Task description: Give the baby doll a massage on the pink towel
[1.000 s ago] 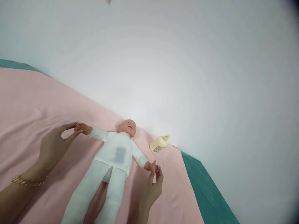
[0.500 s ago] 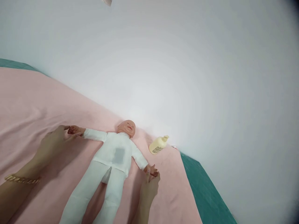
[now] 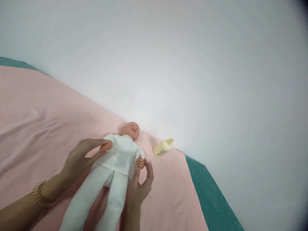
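Observation:
A baby doll with a white cloth body lies on its back on a pink sheet, its head toward the wall. My left hand pinches the doll's hand on the left side, thumb and fingers around it, close to the doll's chest. On the other side, my right hand holds the doll's other hand between thumb and fingertips, beside its waist. Both doll arms are bent in toward the body. A faint grey patch shows on the chest. The doll's feet are out of view.
A pale yellow pump bottle stands on the sheet to the right of the doll's head. Behind everything rises a white wall. Past the sheet's right edge shows a green surface, with more green at the far left.
Both my hands have moved inward, bringing the doll's outstretched arms in toward its chest. The doll's body and the bottle have stayed in place.

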`<state>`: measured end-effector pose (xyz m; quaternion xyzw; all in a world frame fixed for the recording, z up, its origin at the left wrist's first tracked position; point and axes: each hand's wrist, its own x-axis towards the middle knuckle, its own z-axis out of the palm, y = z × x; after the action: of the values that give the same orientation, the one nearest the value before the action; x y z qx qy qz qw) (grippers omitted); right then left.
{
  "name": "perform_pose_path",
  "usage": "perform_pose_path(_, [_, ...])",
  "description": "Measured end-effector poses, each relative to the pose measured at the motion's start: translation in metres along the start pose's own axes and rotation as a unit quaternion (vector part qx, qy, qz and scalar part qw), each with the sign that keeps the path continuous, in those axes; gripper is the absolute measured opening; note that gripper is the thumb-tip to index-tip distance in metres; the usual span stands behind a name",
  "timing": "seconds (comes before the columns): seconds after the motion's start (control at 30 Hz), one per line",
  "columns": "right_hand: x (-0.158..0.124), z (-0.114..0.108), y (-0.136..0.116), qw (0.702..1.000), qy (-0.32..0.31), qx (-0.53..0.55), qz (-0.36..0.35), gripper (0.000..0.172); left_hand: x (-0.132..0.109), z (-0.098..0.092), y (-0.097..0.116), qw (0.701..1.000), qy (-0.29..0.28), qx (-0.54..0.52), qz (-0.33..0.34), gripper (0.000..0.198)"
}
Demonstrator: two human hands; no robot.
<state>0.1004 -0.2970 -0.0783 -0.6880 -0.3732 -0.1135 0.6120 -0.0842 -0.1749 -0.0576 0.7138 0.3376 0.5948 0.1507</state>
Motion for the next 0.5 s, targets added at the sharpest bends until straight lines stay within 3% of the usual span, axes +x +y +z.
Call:
perform_pose_path(0.1, [-0.003, 0.004, 0.006, 0.992, -0.045, 0.0, -0.115, 0.037, -0.003, 0.013, 0.002, 0.991, -0.047, -0.02, 0.123, 0.022])
perform_pose_path(0.2, [0.002, 0.005, 0.004, 0.968, -0.081, 0.003, -0.237, 0.04, -0.006, 0.022, -0.002, 0.976, -0.087, -0.017, 0.201, 0.022])
perform_pose_path(0.3, [0.008, 0.006, -0.003, 0.948, -0.104, -0.002, -0.301, 0.041, -0.012, 0.028, -0.009, 0.97, -0.123, -0.027, 0.208, 0.024])
perform_pose_path(0.5, [0.012, 0.006, -0.011, 0.938, -0.126, 0.004, -0.322, 0.036, -0.021, 0.037, -0.021, 0.968, -0.145, -0.031, 0.204, 0.028])
